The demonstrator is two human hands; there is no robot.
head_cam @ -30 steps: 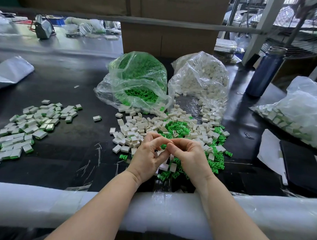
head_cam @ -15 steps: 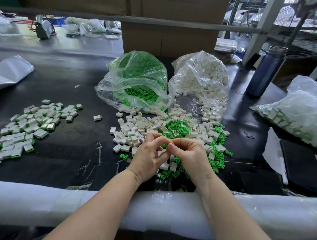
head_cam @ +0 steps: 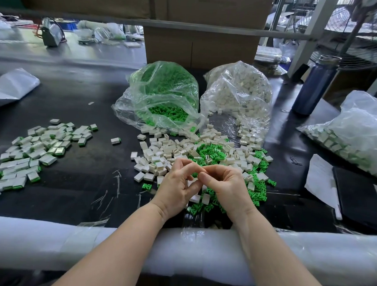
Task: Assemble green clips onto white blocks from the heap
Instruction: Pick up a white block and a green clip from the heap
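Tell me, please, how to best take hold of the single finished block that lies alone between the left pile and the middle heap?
The lone block lies flat with bare table all round it, its green clip end facing right. Probably best to come from above and pinch its two long white sides with thumb and forefinger; nothing crowds those sides, and this keeps fingers off the clip.

My left hand (head_cam: pixel 177 185) and my right hand (head_cam: pixel 226 184) meet in front of me, fingertips touching. All fingers are curled inward, thumbs pressed near each other. Both forearms reach forward, with the wrists a little apart.
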